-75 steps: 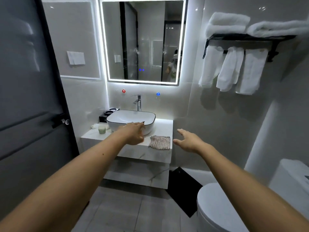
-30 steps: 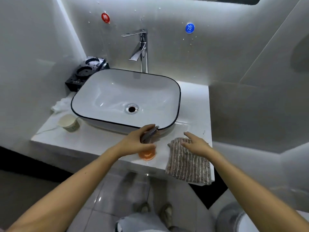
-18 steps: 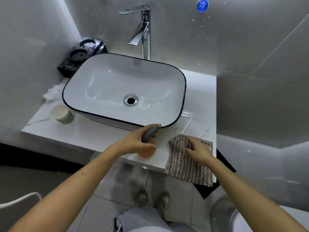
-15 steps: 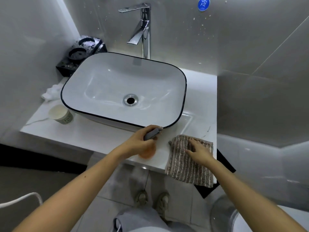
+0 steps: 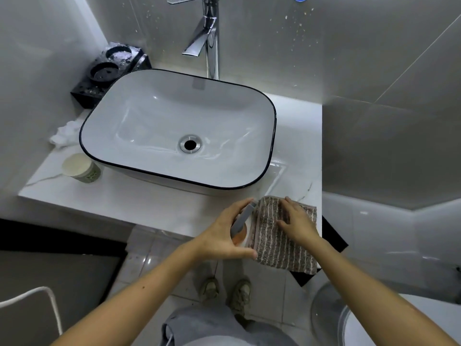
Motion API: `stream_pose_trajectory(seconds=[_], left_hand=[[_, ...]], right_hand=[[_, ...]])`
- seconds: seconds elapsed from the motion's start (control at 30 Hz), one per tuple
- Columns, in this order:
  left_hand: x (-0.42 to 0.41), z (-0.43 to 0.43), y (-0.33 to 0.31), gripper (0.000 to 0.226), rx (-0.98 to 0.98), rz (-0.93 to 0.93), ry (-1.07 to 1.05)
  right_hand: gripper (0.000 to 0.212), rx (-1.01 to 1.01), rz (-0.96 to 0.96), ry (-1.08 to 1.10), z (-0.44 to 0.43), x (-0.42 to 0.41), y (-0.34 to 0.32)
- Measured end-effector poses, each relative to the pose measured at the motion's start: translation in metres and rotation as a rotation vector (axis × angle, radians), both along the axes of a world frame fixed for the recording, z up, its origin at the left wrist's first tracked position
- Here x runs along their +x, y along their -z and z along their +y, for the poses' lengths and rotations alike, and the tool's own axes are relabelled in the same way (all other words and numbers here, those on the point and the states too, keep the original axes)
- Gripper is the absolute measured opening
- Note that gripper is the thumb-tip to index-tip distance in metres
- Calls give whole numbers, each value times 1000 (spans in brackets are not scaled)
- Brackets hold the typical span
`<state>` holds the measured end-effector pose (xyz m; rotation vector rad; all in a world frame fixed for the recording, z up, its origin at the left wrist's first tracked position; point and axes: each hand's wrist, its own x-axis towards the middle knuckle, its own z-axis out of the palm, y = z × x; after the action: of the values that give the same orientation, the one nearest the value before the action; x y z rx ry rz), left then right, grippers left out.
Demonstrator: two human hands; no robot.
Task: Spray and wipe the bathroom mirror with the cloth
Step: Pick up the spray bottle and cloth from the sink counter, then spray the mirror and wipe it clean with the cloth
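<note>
At the counter's front edge, left hand (image 5: 224,236) clasps the spray bottle (image 5: 240,227); right hand (image 5: 298,222) lies flat, fingers spread, on the cloth (image 5: 279,248).

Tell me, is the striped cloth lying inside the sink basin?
No, the striped cloth lies on the white countertop in front of the sink basin, under the right hand.

Your basin (image 5: 270,126) sits on the counter (image 5: 149,208), the tap (image 5: 209,38) behind it. To its left lie a cup (image 5: 79,168) and holder (image 5: 109,68). Before it, at the counter's right front, the cloth (image 5: 279,245) lies just right of the sprayer (image 5: 240,224).
</note>
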<state>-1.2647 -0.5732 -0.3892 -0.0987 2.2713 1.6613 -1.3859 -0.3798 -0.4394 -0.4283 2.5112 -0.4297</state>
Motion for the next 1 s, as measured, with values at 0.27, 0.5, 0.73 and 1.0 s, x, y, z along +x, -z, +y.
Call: stream_pose_trajectory(seconds=[0.27, 0.5, 0.73, 1.0], left_hand=[[-19, -28, -8, 113, 133, -75, 244], [-22, -45, -4, 79, 379, -246, 164], [-25, -33, 7, 106, 16, 22, 368], [-34, 0, 26, 49, 37, 322, -22]], right_hand=[[65, 50, 64, -5, 1, -3, 10], [66, 58, 54, -15, 5, -5, 16], [69, 44, 101, 54, 6, -12, 23], [40, 96, 354, 37, 3, -11, 37]])
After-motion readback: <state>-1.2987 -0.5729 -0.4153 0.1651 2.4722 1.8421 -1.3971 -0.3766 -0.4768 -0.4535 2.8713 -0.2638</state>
